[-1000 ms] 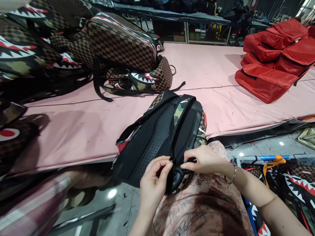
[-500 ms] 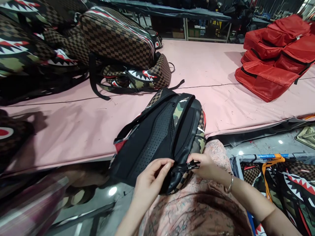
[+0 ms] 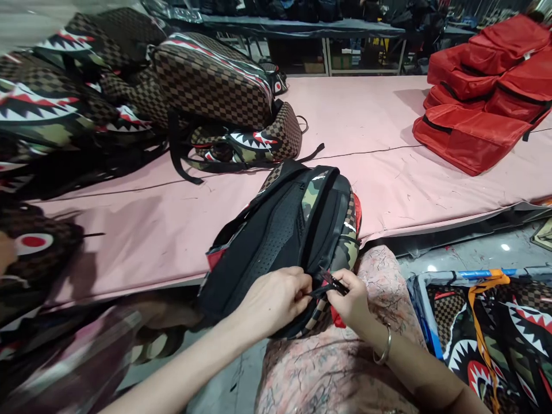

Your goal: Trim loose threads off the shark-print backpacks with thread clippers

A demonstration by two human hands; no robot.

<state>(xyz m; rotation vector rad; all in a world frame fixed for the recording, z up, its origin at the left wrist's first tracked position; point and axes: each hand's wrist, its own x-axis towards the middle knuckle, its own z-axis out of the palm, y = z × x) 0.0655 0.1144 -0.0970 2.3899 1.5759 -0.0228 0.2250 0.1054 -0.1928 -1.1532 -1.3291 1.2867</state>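
Observation:
A backpack (image 3: 271, 247) with a black padded back panel, camouflage strap and checkered sides leans against the table edge and over my lap, back panel facing up. At its lower right, my left hand (image 3: 282, 299) is closed on a thin black strap (image 3: 318, 292). Beside it, my right hand (image 3: 351, 296) grips small dark thread snips (image 3: 333, 282), their pointed end toward the left hand and close to the strap. Fingers partly hide the strap's end. A bit of red cloth (image 3: 337, 317) shows below the right hand.
Checkered shark-mouth backpacks (image 3: 211, 80) are piled on the pink table (image 3: 366, 126) at left. Red bags (image 3: 478, 132) are stacked at right. A framed bin (image 3: 418, 299) of more bags stands at lower right. Another person's arm (image 3: 168, 310) shows at lower left.
My left hand has turned over, its back now facing up, and stays by the strap. The snips now point up and left. At far left, a checkered bag has come further into view.

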